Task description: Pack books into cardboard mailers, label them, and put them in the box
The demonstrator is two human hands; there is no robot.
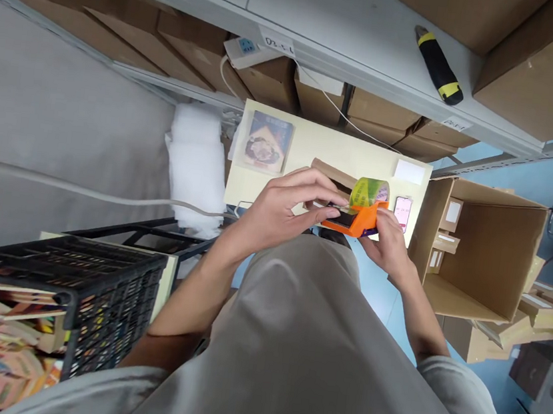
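An orange tape dispenser carries a roll of yellow-green packing tape and is held over the table edge, in front of my body. My right hand is closed around its right-hand end. From the other side, my left hand pinches with thumb and fingertips at the dispenser's front, where the tape's free end lies; the fingers partly hide that end. Just behind the hands is a brown cardboard piece on the pale table, partly covered by the fingers and the roll.
On the table are a book, a phone and a white label. A large open carton stands right; a black crate of books stands lower left. Above, a shelf holds a utility knife. White wrap stands left.
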